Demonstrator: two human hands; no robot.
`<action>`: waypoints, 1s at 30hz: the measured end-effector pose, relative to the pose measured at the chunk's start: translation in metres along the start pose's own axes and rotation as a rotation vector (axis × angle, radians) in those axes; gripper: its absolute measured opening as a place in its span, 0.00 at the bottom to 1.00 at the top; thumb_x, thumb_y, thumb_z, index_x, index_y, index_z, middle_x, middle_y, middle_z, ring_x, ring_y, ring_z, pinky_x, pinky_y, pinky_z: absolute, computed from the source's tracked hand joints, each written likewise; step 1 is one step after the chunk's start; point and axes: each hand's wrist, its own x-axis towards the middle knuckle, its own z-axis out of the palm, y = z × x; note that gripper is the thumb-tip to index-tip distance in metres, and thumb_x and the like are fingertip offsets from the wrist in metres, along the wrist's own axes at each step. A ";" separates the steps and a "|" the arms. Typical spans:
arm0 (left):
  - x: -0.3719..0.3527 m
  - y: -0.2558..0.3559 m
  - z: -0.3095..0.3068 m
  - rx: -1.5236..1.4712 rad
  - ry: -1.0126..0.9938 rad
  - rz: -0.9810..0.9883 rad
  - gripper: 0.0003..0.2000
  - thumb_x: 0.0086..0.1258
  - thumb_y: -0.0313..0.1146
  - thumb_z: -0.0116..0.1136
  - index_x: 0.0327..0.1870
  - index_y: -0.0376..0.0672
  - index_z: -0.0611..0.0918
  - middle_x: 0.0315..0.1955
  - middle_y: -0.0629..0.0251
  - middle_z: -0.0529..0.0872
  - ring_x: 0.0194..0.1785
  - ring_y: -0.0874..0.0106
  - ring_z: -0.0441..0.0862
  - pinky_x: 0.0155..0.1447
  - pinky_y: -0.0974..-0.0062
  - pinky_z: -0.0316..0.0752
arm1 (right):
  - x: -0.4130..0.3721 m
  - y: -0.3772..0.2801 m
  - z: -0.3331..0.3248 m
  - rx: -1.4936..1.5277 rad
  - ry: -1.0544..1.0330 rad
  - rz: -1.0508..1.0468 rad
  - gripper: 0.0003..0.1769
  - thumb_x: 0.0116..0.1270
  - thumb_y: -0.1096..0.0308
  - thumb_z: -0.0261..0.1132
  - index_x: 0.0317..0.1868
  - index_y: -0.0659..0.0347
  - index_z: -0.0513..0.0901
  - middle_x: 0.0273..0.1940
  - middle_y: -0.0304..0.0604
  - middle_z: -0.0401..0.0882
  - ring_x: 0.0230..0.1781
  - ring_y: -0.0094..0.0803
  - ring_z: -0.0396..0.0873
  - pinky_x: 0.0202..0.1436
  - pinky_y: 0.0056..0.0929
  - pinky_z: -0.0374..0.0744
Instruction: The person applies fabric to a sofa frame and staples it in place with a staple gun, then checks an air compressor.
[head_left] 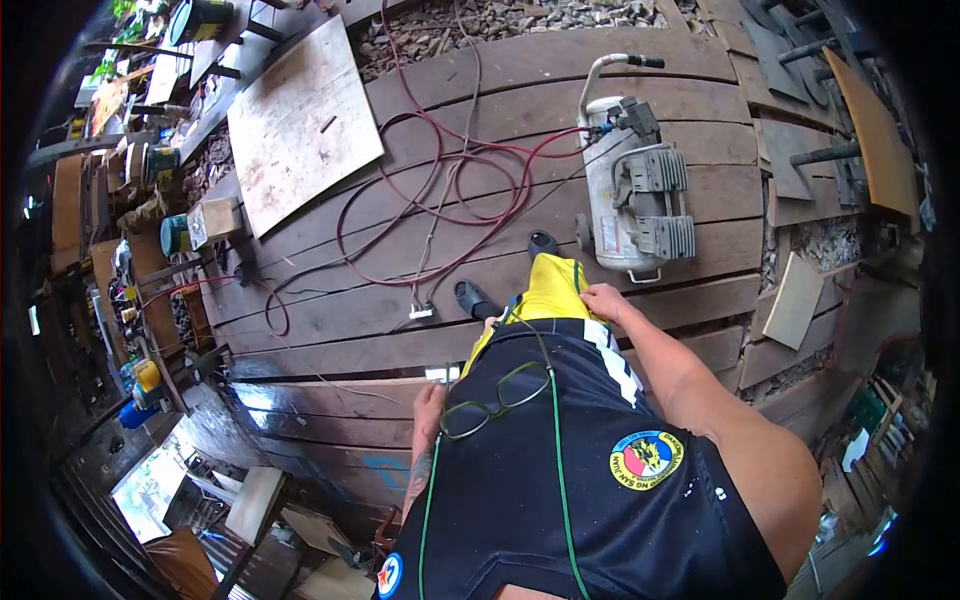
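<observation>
I look straight down my own body at a dark wooden plank floor (400,340). My right hand (604,301) rests against the hip of my yellow shorts (548,290), fingers loosely curled, holding nothing I can see. My left hand (430,408) hangs at my left side by the edge of my black shirt (560,480), mostly hidden; whether it holds anything cannot be told. A pair of glasses (495,400) hangs on a green cord over my chest. My dark shoes (472,297) stand on the planks.
A grey air compressor (632,195) stands just ahead of my right foot. A red hose (440,190) and pale cables loop across the floor. A plywood sheet (300,120) lies ahead left. Paint cans, a wooden box (215,222) and clutter line the left; boards lie right.
</observation>
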 end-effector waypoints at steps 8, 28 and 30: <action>-0.040 -0.103 -0.048 0.066 -0.105 -0.223 0.15 0.72 0.34 0.57 0.51 0.32 0.83 0.44 0.65 0.87 0.45 0.75 0.81 0.51 0.74 0.76 | -0.072 -0.004 -0.018 -0.245 -0.017 -0.094 0.19 0.62 0.56 0.63 0.49 0.56 0.87 0.47 0.53 0.85 0.51 0.49 0.83 0.57 0.42 0.79; -0.065 -0.136 -0.044 0.006 -0.164 -0.190 0.15 0.69 0.32 0.58 0.50 0.31 0.84 0.44 0.66 0.88 0.45 0.76 0.81 0.52 0.74 0.76 | -0.233 -0.079 -0.034 -0.423 -0.603 -0.283 0.23 0.53 0.52 0.67 0.26 0.69 0.81 0.20 0.53 0.78 0.22 0.46 0.77 0.29 0.43 0.73; -0.069 -0.138 -0.044 0.003 -0.166 -0.189 0.15 0.68 0.32 0.58 0.50 0.31 0.84 0.44 0.66 0.88 0.46 0.76 0.81 0.52 0.74 0.76 | -0.235 -0.079 -0.032 -0.500 -0.649 -0.221 0.24 0.53 0.52 0.71 0.36 0.67 0.84 0.33 0.62 0.82 0.33 0.55 0.83 0.36 0.43 0.78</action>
